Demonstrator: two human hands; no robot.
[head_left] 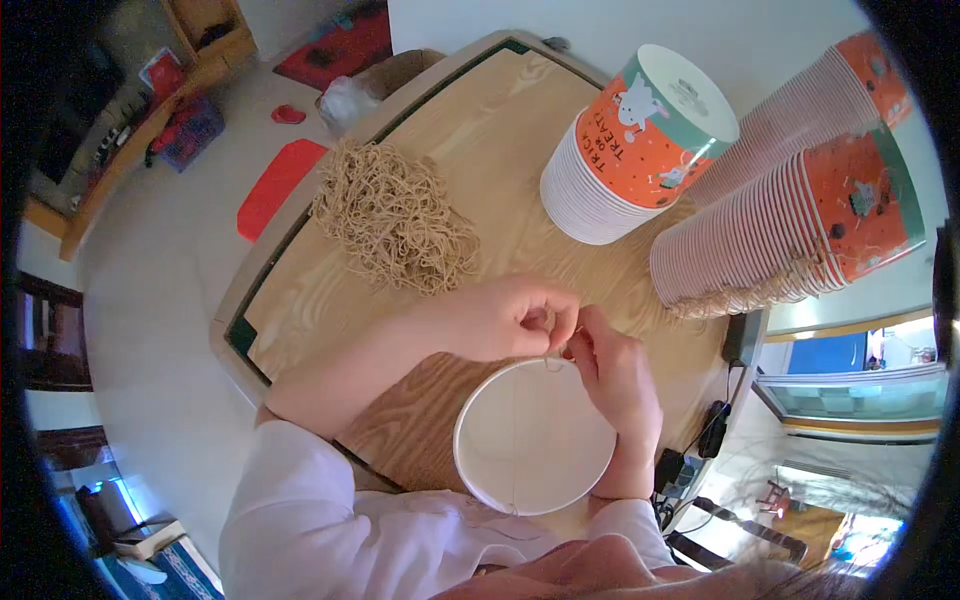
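A round white paper bucket (520, 420) stands at the table's near edge, its opening turned up toward me. Over its far rim my left hand (512, 318) is closed in a pinch on a thin beige string. My right hand (617, 375) pinches the same string from the right, fingertips almost touching the left ones. A short loop of the string (553, 366) hangs just inside the rim. Another thin strand seems to cross the near rim. Beyond my left forearm lies a tangled heap of beige string (395, 215).
An upside-down stack of orange and green buckets (650, 140) stands at the back right. Two more stacks lean beside it; the nearer stack (780, 220) has strings hanging along its side. Black adapters and cables (690, 460) sit beyond the table's right edge.
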